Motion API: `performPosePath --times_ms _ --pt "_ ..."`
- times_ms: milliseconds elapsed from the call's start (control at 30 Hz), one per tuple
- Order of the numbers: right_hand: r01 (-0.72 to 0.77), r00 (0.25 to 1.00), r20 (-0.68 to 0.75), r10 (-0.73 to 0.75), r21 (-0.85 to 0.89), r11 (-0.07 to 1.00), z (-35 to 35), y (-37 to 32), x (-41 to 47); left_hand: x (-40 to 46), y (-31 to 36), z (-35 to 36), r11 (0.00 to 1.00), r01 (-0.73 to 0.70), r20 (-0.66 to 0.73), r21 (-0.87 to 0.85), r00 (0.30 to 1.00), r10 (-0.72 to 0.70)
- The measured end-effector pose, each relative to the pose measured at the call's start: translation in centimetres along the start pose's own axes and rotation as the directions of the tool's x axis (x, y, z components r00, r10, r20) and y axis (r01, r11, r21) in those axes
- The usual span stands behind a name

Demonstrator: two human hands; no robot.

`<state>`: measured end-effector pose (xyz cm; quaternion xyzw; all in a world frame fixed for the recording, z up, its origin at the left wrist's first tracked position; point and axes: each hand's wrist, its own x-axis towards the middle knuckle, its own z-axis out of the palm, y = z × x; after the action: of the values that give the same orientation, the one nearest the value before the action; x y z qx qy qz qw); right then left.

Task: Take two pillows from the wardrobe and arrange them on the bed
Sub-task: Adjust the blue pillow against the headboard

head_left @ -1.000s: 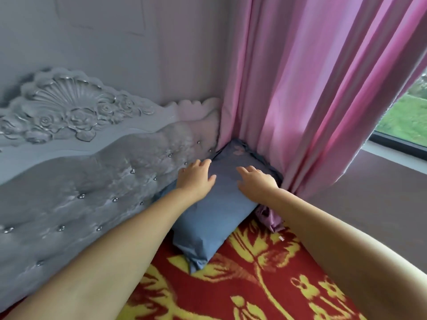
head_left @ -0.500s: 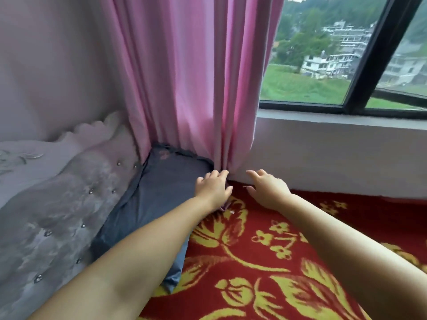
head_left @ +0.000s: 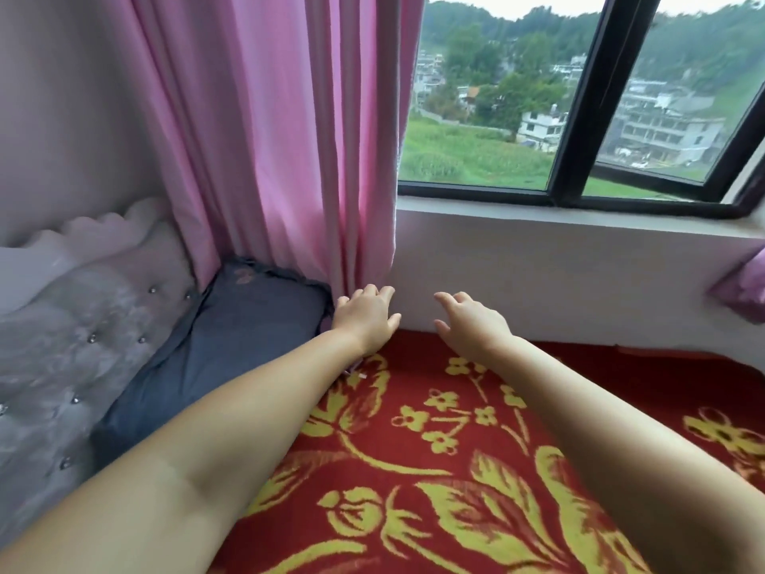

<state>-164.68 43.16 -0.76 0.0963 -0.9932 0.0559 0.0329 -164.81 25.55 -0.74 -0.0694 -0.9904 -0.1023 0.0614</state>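
A blue-grey pillow [head_left: 232, 345] leans against the padded grey headboard [head_left: 70, 337] in the bed's corner, under the pink curtain [head_left: 281, 138]. My left hand [head_left: 366, 316] hovers just right of the pillow's edge, at the curtain's foot, fingers relaxed and holding nothing. My right hand [head_left: 472, 325] is a little further right, near the low white wall [head_left: 559, 275], fingers loosely spread and empty. Both forearms stretch over the red and yellow floral bedspread [head_left: 434, 470]. Only one pillow is in view.
A black-framed window [head_left: 579, 97] sits above the white ledge, looking onto fields and houses. A second pink curtain [head_left: 745, 283] bunches at the far right edge. The bed runs right up against the wall.
Both hands have left the pillow and moved right toward the wall under the window. The view has swung right, away from the headboard.
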Motion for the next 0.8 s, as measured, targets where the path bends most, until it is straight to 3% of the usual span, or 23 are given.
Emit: performPosePath --times_ms 100,333,633,733,800 --pt "0.100 0.994 0.039 -0.099 -0.046 0.994 0.0 2.0 -1.3 -1.9 1.7 1.5 0.992 0.109 -0.051 -0.059 0.992 -0.112" --pt "0.328 0.939 0.135 -0.316 -0.079 0.941 1.1 1.1 -3.4 -7.5 1.5 4.3 0.924 0.359 -0.014 -0.129 0.932 -0.363" --pt "0.470 0.852 0.255 -0.458 0.017 0.883 7.3 -14.2 -7.0 -19.8 -10.9 4.2 0.818 0.569 0.027 -0.086 0.822 -0.569" --pt "0.436 0.872 0.212 -0.441 0.072 0.897 9.2 -19.0 -9.4 -23.0 -15.2 4.0 0.827 0.561 0.056 -0.037 0.827 -0.559" --pt "0.397 0.878 0.260 -0.401 0.071 0.915 10.4 -20.9 -11.4 -24.6 -16.1 4.3 0.851 0.524 0.099 -0.042 0.849 -0.518"
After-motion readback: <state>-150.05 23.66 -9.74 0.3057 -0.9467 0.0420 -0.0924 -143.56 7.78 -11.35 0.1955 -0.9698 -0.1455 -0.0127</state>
